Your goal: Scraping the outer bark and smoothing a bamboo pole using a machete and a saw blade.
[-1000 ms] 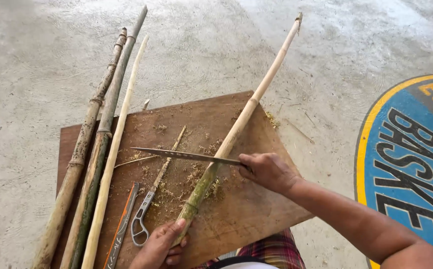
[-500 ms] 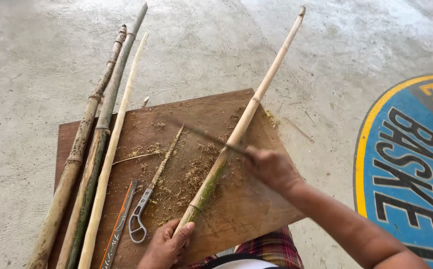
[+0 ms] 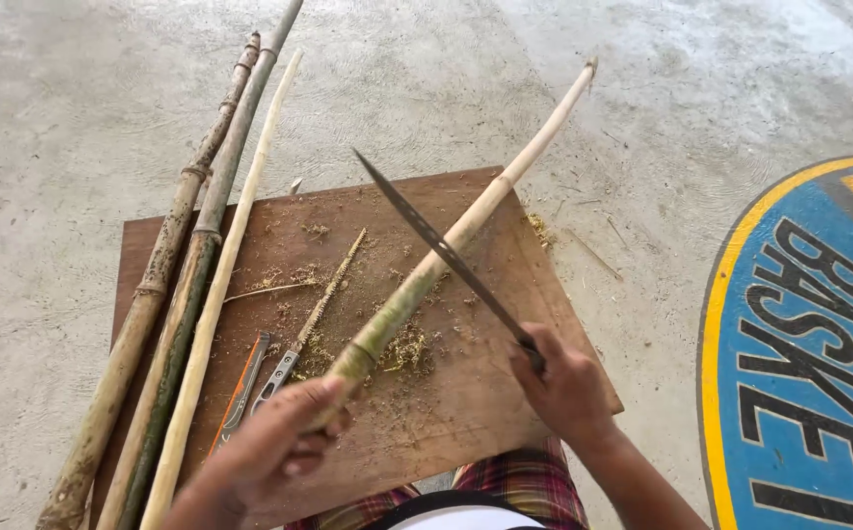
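My left hand point(image 3: 274, 442) grips the green lower end of a long rattan cane point(image 3: 466, 231) that slants up to the right across a brown wooden board point(image 3: 485, 412). My right hand point(image 3: 569, 388) holds the handle of a long dark knife point(image 3: 426, 236). The blade crosses over the peeled pale part of the cane, its tip pointing up and left. Green and tan shavings point(image 3: 402, 348) lie on the board under the cane.
Three more canes lie along the board's left side: two unpeeled ones point(image 3: 186, 255) and a peeled pale one point(image 3: 225, 285). A small saw blade point(image 3: 323, 299) and a folding tool point(image 3: 240, 393) rest on the board. A blue and yellow painted floor marking point(image 3: 809, 344) is at right.
The knife has swung from lying flat across the cane to pointing up and left, its blade further along the cane. My right hand has moved down toward me.
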